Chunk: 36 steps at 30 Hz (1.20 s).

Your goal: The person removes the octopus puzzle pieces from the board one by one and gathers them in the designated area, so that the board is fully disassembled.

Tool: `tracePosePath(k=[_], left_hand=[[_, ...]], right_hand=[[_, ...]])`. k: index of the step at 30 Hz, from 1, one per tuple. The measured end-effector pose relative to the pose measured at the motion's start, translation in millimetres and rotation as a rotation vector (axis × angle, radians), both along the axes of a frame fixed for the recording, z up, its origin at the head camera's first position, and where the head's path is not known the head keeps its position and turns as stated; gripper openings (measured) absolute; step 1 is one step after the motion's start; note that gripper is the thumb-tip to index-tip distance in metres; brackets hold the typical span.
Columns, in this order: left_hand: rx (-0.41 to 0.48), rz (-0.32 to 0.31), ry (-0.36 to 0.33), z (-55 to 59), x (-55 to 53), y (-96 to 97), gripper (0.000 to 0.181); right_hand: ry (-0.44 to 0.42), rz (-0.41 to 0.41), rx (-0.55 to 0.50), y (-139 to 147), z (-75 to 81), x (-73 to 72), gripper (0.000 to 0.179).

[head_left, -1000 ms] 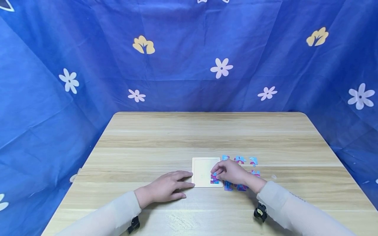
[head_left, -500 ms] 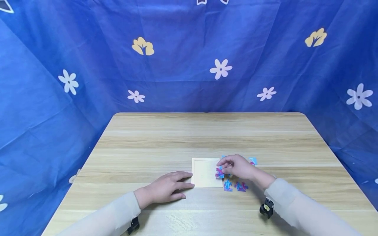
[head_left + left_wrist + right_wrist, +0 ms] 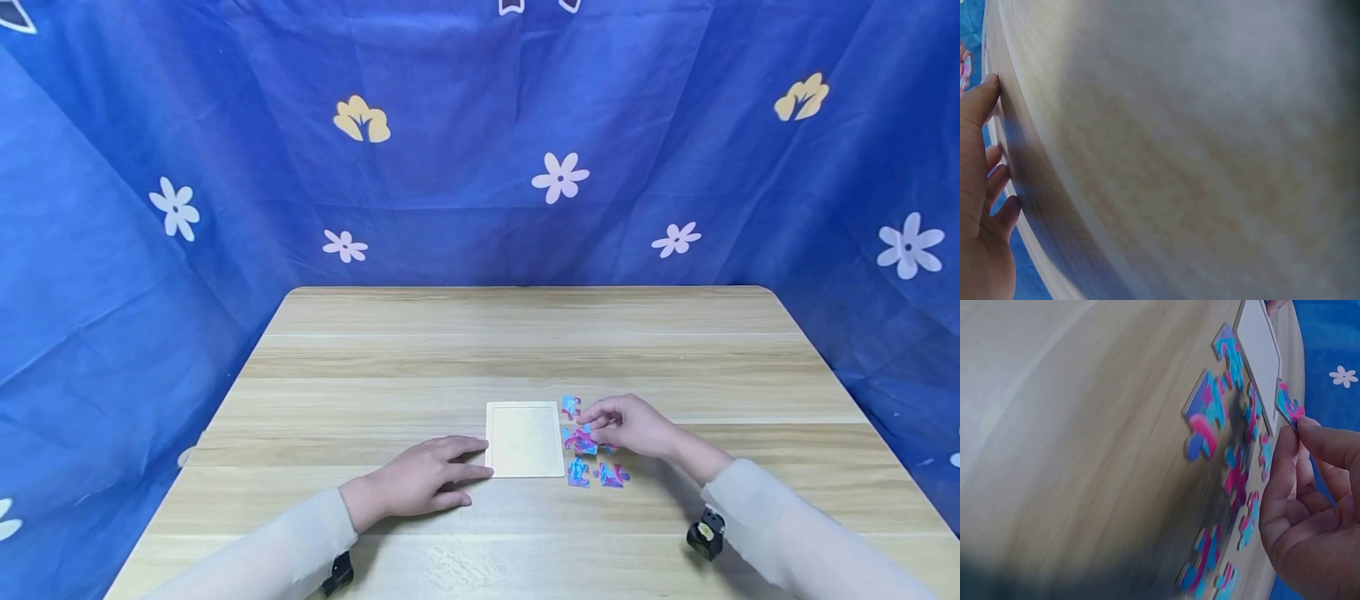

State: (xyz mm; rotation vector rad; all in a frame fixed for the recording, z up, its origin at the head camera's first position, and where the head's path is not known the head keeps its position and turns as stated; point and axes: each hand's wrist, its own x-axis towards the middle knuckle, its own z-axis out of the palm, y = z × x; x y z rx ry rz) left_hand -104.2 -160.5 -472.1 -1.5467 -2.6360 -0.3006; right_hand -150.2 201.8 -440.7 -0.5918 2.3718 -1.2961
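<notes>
A jigsaw puzzle piece [image 3: 1289, 406], pink and blue, is pinched between the thumb and fingers of my right hand [image 3: 630, 427]. In the head view that hand hovers over the loose pieces just right of a pale square puzzle tray [image 3: 527, 442]. Its fingers hide some of those pieces. My left hand [image 3: 422, 481] lies on the table with fingers extended, fingertips touching the tray's left edge. The left wrist view shows the same left hand [image 3: 982, 181] at its left border, palm side visible.
Several loose puzzle pieces [image 3: 1207, 415] lie flat on the wooden table [image 3: 420, 358], beside the tray's right side. A blue curtain [image 3: 480, 167] with flower prints hangs behind the table and along both sides.
My right hand has moved right, carrying the puzzle piece from over the tray's right side to above the loose pieces. My left hand has stayed in place.
</notes>
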Motion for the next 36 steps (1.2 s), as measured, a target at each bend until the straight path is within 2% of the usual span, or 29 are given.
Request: tracePosePath(k=[16,36], left_hand=[[-0.01,0.012,-0.009,0.0,2.9,2.0,0.044],[0.004,0.007,-0.005,-0.2,3.2,2.8,0.043]], right_hand=[[-0.09,0.039,-0.05,35.9,-6.0,13.3,0.024],[-0.154,0.08,-0.024,69.8,-14.5,25.9,0.025]])
